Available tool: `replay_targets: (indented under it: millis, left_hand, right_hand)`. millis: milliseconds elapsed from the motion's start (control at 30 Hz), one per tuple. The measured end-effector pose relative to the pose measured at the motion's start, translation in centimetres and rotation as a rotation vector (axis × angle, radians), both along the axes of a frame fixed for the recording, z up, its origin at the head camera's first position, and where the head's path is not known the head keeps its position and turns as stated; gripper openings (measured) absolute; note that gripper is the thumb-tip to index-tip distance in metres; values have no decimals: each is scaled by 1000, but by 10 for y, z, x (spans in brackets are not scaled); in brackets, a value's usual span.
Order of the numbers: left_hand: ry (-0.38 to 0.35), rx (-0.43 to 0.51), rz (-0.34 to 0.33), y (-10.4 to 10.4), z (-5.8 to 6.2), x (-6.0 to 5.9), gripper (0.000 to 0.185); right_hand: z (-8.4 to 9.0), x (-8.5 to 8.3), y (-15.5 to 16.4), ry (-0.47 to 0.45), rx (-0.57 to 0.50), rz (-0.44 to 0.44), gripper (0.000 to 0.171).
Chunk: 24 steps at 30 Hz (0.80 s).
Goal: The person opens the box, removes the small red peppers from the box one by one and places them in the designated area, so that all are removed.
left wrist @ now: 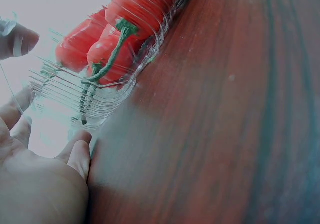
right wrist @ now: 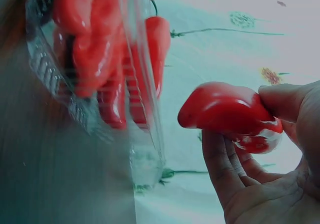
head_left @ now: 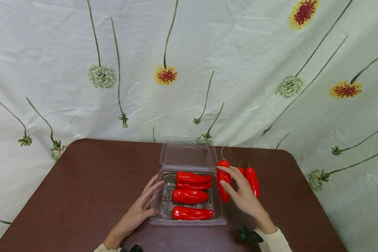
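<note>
My right hand (head_left: 244,196) pinches a long red pepper (head_left: 223,180) between thumb and fingers, just beyond the right side of a clear plastic clamshell box (head_left: 204,222). Its green stem points away from me; the right wrist view shows the thumb on one side of the pepper (right wrist: 220,106) and fingers on the other. Inside the box lie several red peppers (head_left: 190,196), crosswise with stems to the left. Spread fingers of my left hand (head_left: 137,213) rest along the box's left edge. In the left wrist view, green stems (left wrist: 115,56) show through the ribbed wall.
The clear lid (head_left: 189,156) stands raised at the back of the box. Two more red peppers, one in plain sight (head_left: 252,182), lie to the right, partly behind my right hand. A dark brown table (head_left: 91,189) meets a white flowered cloth (head_left: 239,63) at the back.
</note>
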State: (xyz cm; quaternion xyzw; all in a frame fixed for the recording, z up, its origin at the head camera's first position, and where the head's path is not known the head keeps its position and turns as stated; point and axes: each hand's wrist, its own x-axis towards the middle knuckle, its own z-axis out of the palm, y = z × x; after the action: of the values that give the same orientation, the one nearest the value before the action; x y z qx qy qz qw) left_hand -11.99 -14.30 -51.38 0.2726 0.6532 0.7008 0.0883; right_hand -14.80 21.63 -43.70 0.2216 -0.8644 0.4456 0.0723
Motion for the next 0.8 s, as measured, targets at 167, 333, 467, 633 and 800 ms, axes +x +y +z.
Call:
replay_targets:
  millis: [167, 333, 467, 633, 800]
  left_hand:
    - [-2, -5, 3, 0, 1, 1, 80]
    - [-3, -13, 5, 0, 1, 1, 79]
    - [-2, -10, 3, 0, 1, 0, 78]
    - [-6, -3, 1, 0, 3, 1, 77]
    - [-4, 3, 2, 0, 4, 1, 76]
  right_hand:
    - [4, -2, 11, 14, 5, -49, 48]
    - [6, -7, 26, 14, -13, -83, 51]
    - [6, -11, 40, -13, -15, -109, 51]
    - [6, -15, 62, -40, 4, -152, 49]
    - [6, -18, 82, -58, 38, -191, 47]
